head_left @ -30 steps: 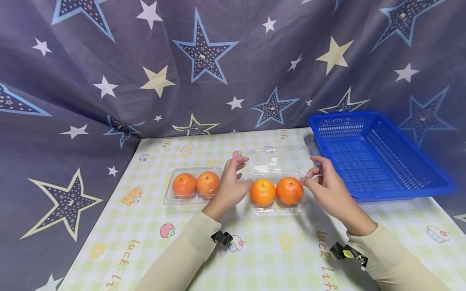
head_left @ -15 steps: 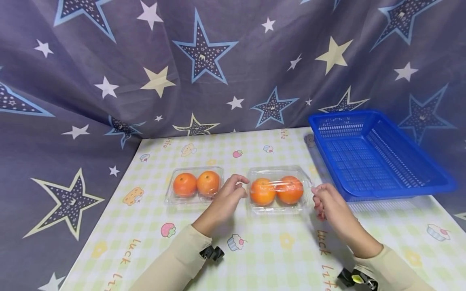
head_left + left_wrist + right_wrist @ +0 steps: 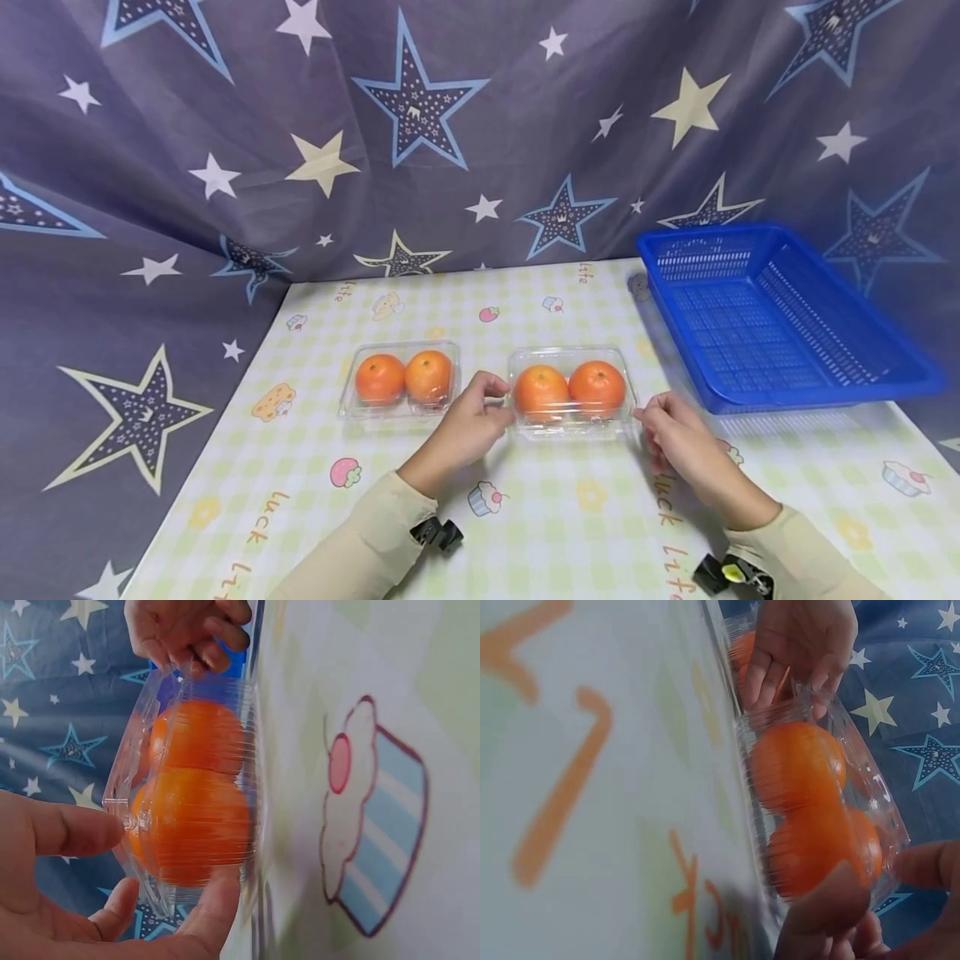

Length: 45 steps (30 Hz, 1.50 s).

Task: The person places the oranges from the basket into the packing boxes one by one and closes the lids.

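Note:
A clear plastic clamshell box (image 3: 572,354) lies on the table with its lid folded over two oranges (image 3: 597,388). My left hand (image 3: 459,432) is at the box's left end, pinching its edge; in the left wrist view the index finger (image 3: 82,827) meets the rim while the thumb (image 3: 217,900) presses lower on the side. At the opposite end my right hand (image 3: 684,442) pinches the right front corner, thumb (image 3: 832,896) low and index finger (image 3: 926,862) by the lid rim. Left of my left hand sits a second clear clamshell box (image 3: 352,408), also holding two oranges (image 3: 380,379).
A blue plastic basket (image 3: 750,333) with slotted walls stands at the back right of the table. The checked tablecloth (image 3: 570,542) carries printed cupcakes and strawberries. Behind the table hangs a dark curtain (image 3: 510,125) with stars.
The lid, standing open behind the oranges a second ago, has come down over them. Both hands have moved nearer, down to the box's ends, and the right hand now touches the front corner.

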Available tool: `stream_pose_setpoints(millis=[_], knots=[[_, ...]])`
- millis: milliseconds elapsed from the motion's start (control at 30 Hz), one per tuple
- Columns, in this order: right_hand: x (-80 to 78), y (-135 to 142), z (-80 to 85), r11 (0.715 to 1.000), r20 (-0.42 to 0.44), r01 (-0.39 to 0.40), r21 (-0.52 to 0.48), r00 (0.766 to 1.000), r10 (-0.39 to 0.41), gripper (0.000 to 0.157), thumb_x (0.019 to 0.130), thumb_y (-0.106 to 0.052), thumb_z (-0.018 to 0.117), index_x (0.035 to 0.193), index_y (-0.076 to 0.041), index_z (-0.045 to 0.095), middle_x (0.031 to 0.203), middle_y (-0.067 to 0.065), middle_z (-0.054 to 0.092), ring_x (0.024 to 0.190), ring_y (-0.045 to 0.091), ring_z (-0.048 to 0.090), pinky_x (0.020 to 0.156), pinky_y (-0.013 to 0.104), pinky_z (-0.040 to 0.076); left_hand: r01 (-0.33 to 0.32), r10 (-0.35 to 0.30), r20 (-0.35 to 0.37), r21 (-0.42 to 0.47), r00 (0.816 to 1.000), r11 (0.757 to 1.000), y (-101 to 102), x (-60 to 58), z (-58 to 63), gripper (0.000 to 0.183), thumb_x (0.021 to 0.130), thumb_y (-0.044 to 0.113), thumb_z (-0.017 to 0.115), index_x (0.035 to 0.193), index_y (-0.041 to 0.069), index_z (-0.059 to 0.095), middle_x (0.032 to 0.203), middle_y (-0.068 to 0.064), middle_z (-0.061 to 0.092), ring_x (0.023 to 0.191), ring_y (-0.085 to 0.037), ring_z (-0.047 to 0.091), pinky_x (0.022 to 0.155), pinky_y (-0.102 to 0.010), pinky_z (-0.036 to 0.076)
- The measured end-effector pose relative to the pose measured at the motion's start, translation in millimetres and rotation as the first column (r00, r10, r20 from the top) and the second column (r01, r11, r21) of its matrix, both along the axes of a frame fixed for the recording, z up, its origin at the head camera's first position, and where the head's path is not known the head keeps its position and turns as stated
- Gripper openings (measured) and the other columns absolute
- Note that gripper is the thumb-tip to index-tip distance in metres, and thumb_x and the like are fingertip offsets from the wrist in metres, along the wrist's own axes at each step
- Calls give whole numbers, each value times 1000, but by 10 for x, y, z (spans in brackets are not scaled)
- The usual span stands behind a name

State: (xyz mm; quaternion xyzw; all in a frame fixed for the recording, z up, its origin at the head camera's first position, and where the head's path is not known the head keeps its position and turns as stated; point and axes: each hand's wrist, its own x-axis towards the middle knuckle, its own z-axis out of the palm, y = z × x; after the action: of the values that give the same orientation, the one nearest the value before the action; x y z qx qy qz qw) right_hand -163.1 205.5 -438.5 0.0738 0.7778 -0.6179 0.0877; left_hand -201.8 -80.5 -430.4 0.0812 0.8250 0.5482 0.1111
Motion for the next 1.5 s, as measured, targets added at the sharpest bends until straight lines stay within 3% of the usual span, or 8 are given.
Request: stream_pose_setpoints(millis=[267, 433, 567, 867, 1500], knots=[[-13, 19, -26, 995, 48, -83, 52, 996, 80, 34, 97, -27, 45, 98, 5, 53, 71, 10, 53, 51, 17, 49, 46, 35, 49, -13, 9, 155, 22, 988, 1000, -28, 21, -51, 41, 87, 25, 63, 114, 3, 42, 92, -14, 63, 72, -28, 68, 64, -39, 56], [-25, 16, -46, 992, 51, -129, 9, 990, 128, 38, 99, -25, 41, 90, 8, 57, 68, 10, 56, 47, 15, 45, 42, 31, 44, 52, -73, 265, 86, 961, 995, -44, 14, -73, 30, 91, 24, 57, 104, -2, 52, 84, -20, 65, 64, -28, 67, 58, -40, 56], [-33, 21, -47, 989, 50, -145, -39, 988, 147, 38, 100, -23, 40, 90, 10, 56, 67, 8, 55, 47, 13, 41, 40, 28, 39, 87, -128, 301, 145, 945, 986, -25, 2, -66, 32, 93, 21, 53, 100, -10, 59, 78, -15, 64, 60, -21, 66, 54, -34, 55], [-34, 25, -37, 985, 67, -152, -84, 985, 157, 35, 100, -23, 43, 92, 9, 53, 65, 5, 53, 48, 12, 40, 42, 26, 36, 73, -141, 339, 206, 930, 976, -18, -12, -67, 33, 92, 18, 55, 99, -14, 60, 71, -10, 63, 56, -15, 64, 49, -25, 52], [-50, -6, -44, 985, 65, -151, -86, 985, 157, 32, 100, -22, 44, 90, 8, 53, 63, 4, 49, 47, 12, 37, 41, 26, 35, 76, -141, 340, 197, 930, 977, -39, 2, -81, 31, 92, 17, 54, 96, -13, 61, 67, -9, 63, 53, -15, 63, 47, -24, 50]])
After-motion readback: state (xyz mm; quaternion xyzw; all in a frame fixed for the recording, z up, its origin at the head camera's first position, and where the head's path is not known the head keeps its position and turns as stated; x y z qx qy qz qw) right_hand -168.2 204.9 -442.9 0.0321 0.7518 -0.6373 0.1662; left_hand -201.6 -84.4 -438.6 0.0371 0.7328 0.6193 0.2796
